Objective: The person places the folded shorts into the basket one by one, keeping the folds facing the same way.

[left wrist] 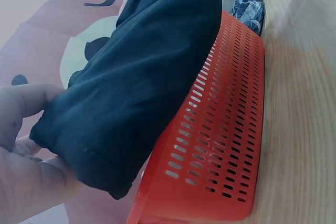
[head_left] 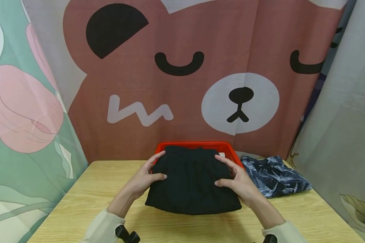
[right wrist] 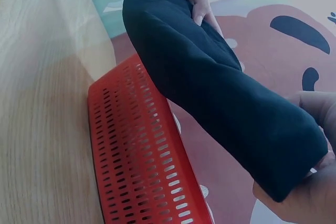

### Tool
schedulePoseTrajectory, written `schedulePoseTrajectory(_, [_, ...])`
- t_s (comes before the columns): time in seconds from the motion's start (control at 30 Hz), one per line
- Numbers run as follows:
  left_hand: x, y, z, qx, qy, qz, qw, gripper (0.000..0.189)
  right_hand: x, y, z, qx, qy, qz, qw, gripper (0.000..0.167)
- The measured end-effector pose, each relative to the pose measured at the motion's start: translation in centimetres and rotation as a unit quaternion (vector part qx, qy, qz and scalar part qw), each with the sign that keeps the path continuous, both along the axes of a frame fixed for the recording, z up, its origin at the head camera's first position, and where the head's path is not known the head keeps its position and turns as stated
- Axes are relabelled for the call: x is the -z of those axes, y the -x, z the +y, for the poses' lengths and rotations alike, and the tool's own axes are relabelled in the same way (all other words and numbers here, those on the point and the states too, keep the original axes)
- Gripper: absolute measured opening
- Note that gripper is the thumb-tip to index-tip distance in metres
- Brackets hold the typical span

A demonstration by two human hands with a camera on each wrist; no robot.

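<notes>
Both hands hold a folded black garment (head_left: 193, 189) by its two sides, with gathers along its upper part. My left hand (head_left: 144, 179) pinches the left side, thumb in front. On the right side my right hand (head_left: 238, 180) grips it the same way. The garment hangs in front of and above a red perforated plastic basket (left wrist: 226, 145), hiding most of it in the head view. In the right wrist view, the basket's slotted wall (right wrist: 134, 145) stands below the cloth.
A folded dark blue cloth with a pale leaf pattern (head_left: 273, 177) lies on the wooden table (head_left: 109, 175), right of the basket. Behind the table hangs a curtain with a brown bear print (head_left: 182, 91). Another pale curtain (head_left: 334, 121) hangs at the right.
</notes>
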State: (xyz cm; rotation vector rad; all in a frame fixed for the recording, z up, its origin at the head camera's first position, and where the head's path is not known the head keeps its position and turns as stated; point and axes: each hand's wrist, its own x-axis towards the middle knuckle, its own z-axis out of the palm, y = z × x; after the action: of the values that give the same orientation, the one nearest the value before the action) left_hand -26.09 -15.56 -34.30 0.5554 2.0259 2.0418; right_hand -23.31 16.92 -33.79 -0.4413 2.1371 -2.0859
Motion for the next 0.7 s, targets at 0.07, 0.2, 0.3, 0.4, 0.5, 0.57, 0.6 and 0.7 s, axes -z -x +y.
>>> schedulePoseTrajectory(0.07, [0.0, 0.2, 0.2, -0.007, -0.001, 0.005, 1.0, 0.079, -0.1, 0.1, 0.1, 0.006, -0.002, 0.004, 1.0, 0.079])
schedulePoseTrajectory(0.2, [0.0, 0.5, 0.6, -0.02, -0.015, 0.001, 0.9997, 0.078, -0.1, 0.4, 0.3, 0.013, -0.008, 0.01, 0.9998, 0.078])
schedulePoseTrajectory(0.3, [-0.1, 0.8, 0.9, -0.022, -0.026, -0.002, 0.9994, 0.077, -0.2, 0.6, 0.5, 0.018, -0.009, 0.008, 0.9998, 0.078])
schedulePoseTrajectory(0.4, [-0.2, 1.2, 1.2, -0.023, -0.024, 0.005, 0.9994, 0.075, -0.3, 0.8, 0.6, 0.026, -0.01, 0.008, 0.9996, 0.077])
schedulePoseTrajectory(0.5, [-0.2, 1.7, 1.4, -0.026, -0.024, 0.011, 0.9993, 0.073, -0.4, 1.2, 0.8, 0.025, -0.011, 0.011, 0.9996, 0.076])
schedulePoseTrajectory(0.57, [-0.2, 1.9, 1.5, -0.031, -0.026, 0.01, 0.9991, 0.072, -0.5, 1.5, 0.9, 0.021, -0.008, 0.01, 0.9997, 0.076])
schedulePoseTrajectory(0.6, [-0.2, 2.1, 1.6, -0.032, -0.026, 0.009, 0.9991, 0.072, -0.5, 1.6, 1.0, 0.02, -0.008, 0.01, 0.9997, 0.076])
schedulePoseTrajectory(0.7, [-0.3, 2.4, 1.8, -0.033, -0.027, 0.006, 0.9991, 0.072, -0.6, 1.9, 1.3, 0.019, -0.007, 0.009, 0.9998, 0.076])
